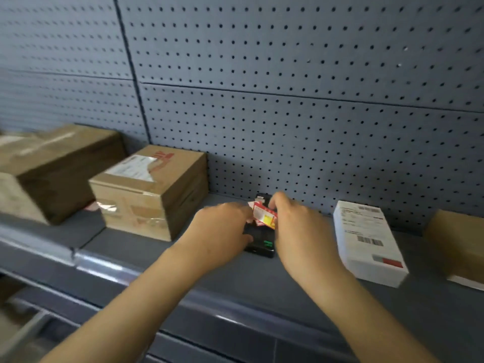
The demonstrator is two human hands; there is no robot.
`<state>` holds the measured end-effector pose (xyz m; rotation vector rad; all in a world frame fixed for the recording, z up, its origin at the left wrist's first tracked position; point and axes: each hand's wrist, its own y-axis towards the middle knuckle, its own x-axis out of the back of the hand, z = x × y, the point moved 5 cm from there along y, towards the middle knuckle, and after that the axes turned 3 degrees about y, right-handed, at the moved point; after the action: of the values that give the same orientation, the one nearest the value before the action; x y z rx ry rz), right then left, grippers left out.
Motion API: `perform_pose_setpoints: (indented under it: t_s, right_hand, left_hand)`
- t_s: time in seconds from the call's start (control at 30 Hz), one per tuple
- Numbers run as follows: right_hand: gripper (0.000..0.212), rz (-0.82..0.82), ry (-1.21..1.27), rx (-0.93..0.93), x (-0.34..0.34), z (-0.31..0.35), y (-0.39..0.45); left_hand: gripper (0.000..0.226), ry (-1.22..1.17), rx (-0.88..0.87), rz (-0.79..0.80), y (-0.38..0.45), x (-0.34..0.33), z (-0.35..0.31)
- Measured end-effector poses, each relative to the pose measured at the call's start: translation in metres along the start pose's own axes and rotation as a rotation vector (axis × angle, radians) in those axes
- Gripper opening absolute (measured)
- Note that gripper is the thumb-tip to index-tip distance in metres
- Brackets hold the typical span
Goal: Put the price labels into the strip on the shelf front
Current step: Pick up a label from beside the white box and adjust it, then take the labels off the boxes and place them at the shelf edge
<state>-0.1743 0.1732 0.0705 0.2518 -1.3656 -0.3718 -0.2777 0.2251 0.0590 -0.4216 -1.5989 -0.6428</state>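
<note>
Nearest me, the clear plastic strip [104, 265] runs along the shelf front; I see no labels slotted in it here, so insertion hasn't begun in this stretch, I judge. Motion blur is heavy, especially left.

Over the grey shelf [209, 273], both bare forearms reach in. My left hand [222, 231] and right hand [296, 229] meet above a black device [259, 244], likely a small label printer or scanner with a green light; can't tell which. The price labels [264, 217], red, white and yellow cards, sit between the two hands just over that device. The right hand's thumb and fingers are pinched closed on the stack; the left hand's fingertips touch its other edge, curled in, but whether it truly clamps them I cannot tell. Two hands on it probably because the cards are thin and fan out; I'm gathering or separating them before carrying them forward to the strip.

Just right of the hands lies a white carton [369, 242] with barcode stickers, flat on the shelf. A brown box [455, 242] sits at the far right edge. Left, a taped cardboard box [152, 192] with a shipping label, then a larger carton [52, 169], blurred. Behind everything stands the grey pegboard back panel [288, 87], no hooks.
</note>
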Motion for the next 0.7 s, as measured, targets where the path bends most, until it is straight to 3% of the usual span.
perform_pose_setpoints:
  t_s: [0.37,0.7]
  right_hand:
    - [0.031,0.111,0.133,0.326,-0.044,0.178,0.006]
    - [0.038,0.166,0.139,0.463,-0.099,0.344,0.020]
  left_hand:
    - [0.033,0.057,0.355,-0.004,-0.110,0.020,0.146]
    - [0.030,0.122,0.597,0.003,-0.220,0.037,0.300]
